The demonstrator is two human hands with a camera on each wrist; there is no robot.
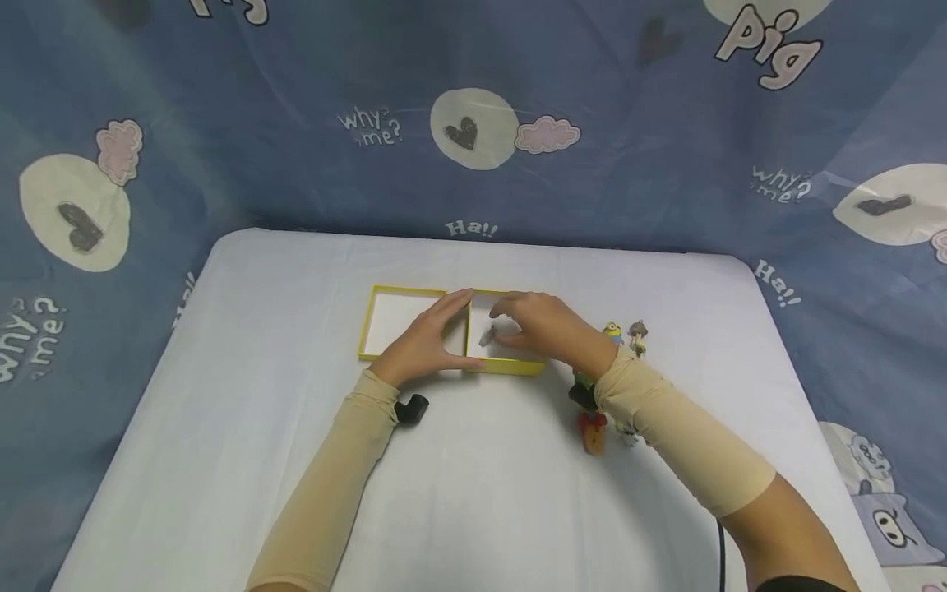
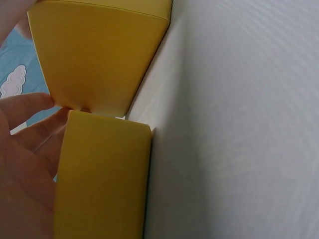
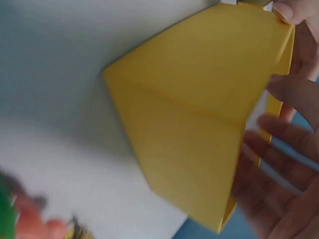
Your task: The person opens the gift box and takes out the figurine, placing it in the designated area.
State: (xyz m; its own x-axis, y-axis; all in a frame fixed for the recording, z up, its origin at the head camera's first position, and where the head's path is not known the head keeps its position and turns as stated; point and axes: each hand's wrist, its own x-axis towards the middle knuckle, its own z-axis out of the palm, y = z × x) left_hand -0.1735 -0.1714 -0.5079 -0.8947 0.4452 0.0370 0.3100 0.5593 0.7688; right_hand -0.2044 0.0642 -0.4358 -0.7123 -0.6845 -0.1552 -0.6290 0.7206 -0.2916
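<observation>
Two shallow yellow boxes with white insides lie side by side: the left box [image 1: 406, 289] and the right box [image 1: 510, 367]. My left hand [image 1: 423, 341] spans the right box near the seam, thumb at its front wall and fingertips at its back rim. Inside the right box is a small grey figurine [image 1: 487, 335]. My right hand [image 1: 547, 327] reaches over that box, its thumb beside the figurine and its fingers loosely bent with a gap between. In the right wrist view, the box wall [image 3: 184, 114] hides part of the right fingers.
Several small toy figures lie right of the boxes, partly under my right forearm: a yellow minion figure [image 1: 612, 330], a brown-haired figure [image 1: 638, 335], a green and black one [image 1: 582, 390] and a red and brown one [image 1: 593, 433]. A white cloth [image 1: 473, 493] covers the table.
</observation>
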